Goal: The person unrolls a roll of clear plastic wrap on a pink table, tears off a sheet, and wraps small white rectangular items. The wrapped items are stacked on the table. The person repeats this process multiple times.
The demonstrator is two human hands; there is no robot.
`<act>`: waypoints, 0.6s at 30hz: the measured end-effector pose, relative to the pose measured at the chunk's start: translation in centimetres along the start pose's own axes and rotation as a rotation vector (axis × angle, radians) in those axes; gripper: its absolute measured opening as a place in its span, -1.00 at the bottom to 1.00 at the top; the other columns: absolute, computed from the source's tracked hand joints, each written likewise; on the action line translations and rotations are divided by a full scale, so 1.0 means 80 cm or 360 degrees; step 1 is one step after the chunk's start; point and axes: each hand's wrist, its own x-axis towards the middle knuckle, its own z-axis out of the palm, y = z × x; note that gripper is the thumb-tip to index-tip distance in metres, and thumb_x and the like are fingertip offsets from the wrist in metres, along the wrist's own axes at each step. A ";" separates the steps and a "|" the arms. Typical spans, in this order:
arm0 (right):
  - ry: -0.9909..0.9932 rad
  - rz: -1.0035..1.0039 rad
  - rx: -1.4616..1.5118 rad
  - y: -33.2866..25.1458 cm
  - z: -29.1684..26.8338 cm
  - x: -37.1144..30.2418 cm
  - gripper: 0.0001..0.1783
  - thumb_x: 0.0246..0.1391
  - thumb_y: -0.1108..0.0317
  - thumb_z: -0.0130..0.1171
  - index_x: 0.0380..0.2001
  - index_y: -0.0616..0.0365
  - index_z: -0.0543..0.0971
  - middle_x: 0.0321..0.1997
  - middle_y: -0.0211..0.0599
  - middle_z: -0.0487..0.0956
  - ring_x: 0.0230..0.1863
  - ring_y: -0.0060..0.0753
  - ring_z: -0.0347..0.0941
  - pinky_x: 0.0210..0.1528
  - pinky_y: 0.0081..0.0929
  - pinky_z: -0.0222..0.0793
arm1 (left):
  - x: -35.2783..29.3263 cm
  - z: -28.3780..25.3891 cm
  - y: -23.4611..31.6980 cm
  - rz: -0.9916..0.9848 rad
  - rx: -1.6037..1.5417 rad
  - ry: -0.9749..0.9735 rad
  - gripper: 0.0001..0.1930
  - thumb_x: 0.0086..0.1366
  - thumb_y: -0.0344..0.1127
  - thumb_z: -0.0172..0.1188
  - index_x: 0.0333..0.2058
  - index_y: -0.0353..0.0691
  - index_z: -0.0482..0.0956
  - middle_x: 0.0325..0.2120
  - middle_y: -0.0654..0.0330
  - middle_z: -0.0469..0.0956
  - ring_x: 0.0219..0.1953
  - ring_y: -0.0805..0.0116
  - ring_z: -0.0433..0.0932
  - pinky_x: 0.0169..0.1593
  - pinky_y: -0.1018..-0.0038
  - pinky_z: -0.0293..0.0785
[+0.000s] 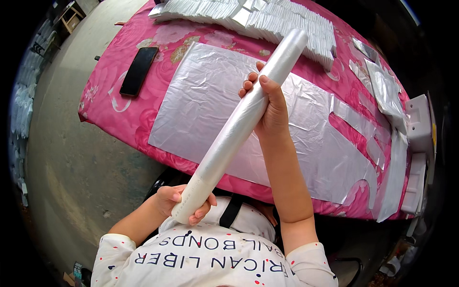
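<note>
A long roll of translucent white plastic film slants in front of me, its lower end near my lap and its upper end over the table. My left hand is closed round the lower end. Further up, my right hand wraps the roll with the thumb on the near side and fingertips showing behind it. Under the roll, a flat translucent plastic bag with cut-out handles lies spread on the table, its handle end toward the right.
The table has a pink floral cloth. A black phone rests at its left. Rows of folded white plastic packs line the far side. Loose plastic pieces and white plastic containers sit at the right. Concrete floor extends left.
</note>
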 end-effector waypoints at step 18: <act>0.0275 0.0037 -0.0242 -0.018 -0.049 -0.004 -0.32 -0.12 0.30 0.24 0.01 0.31 0.15 -0.28 -0.22 0.39 -0.29 -0.46 0.41 -0.28 -0.47 0.46 | 0.041 0.045 0.020 -0.0177 0.0938 0.0587 -0.48 -0.05 -0.23 0.26 -0.11 -0.32 0.36 -0.47 0.24 0.46 -0.45 0.51 0.45 -0.31 0.53 0.42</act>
